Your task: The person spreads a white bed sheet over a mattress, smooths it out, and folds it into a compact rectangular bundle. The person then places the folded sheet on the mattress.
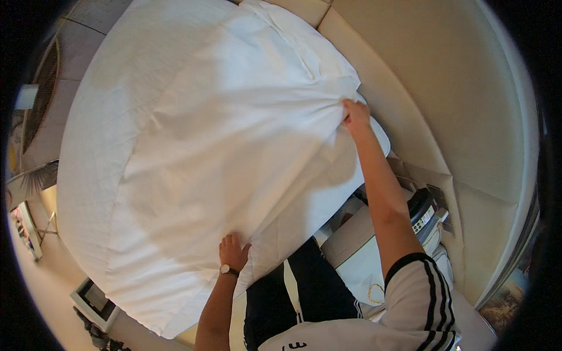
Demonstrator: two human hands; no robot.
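A large white cloth cover is spread over a bed, with creases running across it. Near the padded headboard, my right hand grips the cover's edge and pulls folds into it. My left hand, with a wristwatch on the wrist, rests on the cloth near the bed's close side. Its fingers lie against the fabric; whether they pinch it cannot be told. White layers of bedding with a long fold lie at the top, by the headboard.
The beige padded headboard curves along the right. Beside the bed, a white nightstand stands by my right arm, with a black device and cables near it. A framed item is at the lower left.
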